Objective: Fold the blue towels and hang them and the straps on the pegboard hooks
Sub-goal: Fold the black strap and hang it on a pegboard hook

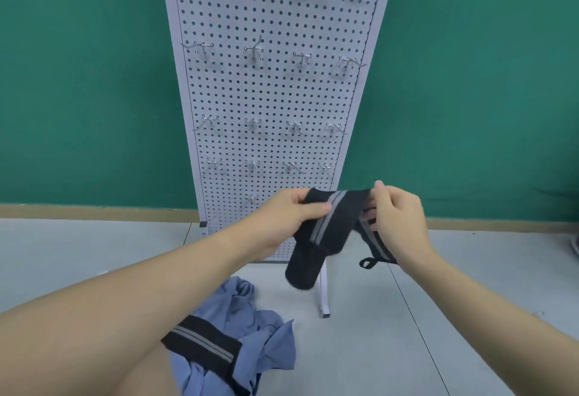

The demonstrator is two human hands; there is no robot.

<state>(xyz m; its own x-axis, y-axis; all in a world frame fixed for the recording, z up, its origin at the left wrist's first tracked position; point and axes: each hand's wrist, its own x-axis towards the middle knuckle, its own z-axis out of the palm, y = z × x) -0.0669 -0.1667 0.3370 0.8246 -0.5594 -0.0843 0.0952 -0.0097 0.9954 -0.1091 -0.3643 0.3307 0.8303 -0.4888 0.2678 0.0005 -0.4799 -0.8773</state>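
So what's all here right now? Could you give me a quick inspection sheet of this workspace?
Surface: grey floor, bare where visible.
Job's things: black strap with grey stripes held up in both hands; second strap lying on crumpled blue towels; white pegboard upright, its hooks all bare.
Clutter: nothing seen.
Grips: left hand and right hand each pinch the held strap.
Cables: nothing seen.
Surroundings: green wall with a tan baseboard.
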